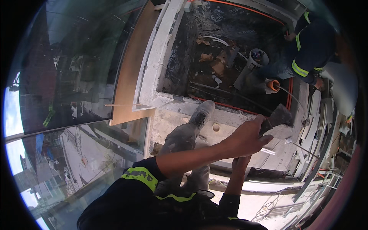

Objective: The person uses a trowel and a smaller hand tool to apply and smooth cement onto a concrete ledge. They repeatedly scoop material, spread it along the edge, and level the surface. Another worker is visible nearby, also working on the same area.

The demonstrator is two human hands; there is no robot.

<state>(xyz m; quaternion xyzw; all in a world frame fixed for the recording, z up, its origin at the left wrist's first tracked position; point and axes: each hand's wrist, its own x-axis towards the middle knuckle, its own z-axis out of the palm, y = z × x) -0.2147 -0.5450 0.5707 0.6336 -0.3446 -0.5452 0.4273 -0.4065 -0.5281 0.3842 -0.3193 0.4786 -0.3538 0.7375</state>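
Note:
Above the sill of a dark pit, my left hand (249, 137) is closed around a scraper-like hand tool with a flat, dark, squarish blade (281, 114). The blade points up and to the right, over the near right corner of the pit. My right hand (240, 163) is just below the left one, close against it. Its fingers are mostly hidden, so I cannot tell if it grips anything. My shoe (202, 112) rests on the pale concrete ledge (168, 120) beside a small round hole (216, 127).
A co-worker (314, 46) in dark, reflective-striped clothing leans over the pit's right side. The pit holds a bucket (257, 57), brown scraps (219, 66) and an orange pipe end (273, 86). Glass panels (76, 69) stand at left; long strips (312, 119) lie stacked at right.

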